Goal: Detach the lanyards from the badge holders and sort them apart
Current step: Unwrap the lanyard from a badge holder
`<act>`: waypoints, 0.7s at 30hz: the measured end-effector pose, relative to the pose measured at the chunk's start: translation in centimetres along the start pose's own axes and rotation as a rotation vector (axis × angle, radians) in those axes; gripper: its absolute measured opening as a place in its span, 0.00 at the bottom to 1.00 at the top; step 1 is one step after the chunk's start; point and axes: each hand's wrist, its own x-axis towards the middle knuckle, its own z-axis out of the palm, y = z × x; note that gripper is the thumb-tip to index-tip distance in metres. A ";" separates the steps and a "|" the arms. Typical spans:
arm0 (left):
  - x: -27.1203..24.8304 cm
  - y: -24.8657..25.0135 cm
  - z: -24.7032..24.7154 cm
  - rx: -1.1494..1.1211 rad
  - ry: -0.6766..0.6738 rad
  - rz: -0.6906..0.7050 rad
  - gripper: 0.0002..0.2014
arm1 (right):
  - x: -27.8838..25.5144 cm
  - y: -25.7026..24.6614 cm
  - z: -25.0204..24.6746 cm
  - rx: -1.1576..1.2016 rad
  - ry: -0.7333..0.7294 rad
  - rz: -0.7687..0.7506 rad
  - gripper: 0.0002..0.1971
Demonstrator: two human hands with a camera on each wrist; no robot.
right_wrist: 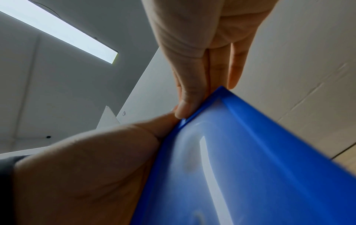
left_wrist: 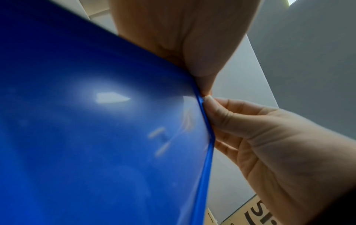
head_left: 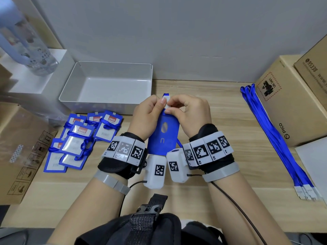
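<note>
Presently the stiff, slick badge holder [head_left: 163,133] is pinched at its top clip [head_left: 166,103] by fingers of both hands, left hand [head_left: 148,114] and right hand [head_left: 191,114].

Blue badge holder [head_left: 163,137], blue lanyards [head_left: 276,137], white tray [head_left: 106,68], brown boxes [head_left: 290,103].

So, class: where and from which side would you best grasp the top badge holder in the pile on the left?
Probably by a long side edge of the top badge holder, coming from above. It lies flat and overlaps others, and its lanyard wraps the middle, so the bare edges offer thumb and fingers a pinch.
</note>
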 end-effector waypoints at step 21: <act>0.6 -0.9 -1.3 -0.081 -0.034 -0.030 0.16 | -0.1 0.8 0.2 0.002 -0.161 -0.114 0.08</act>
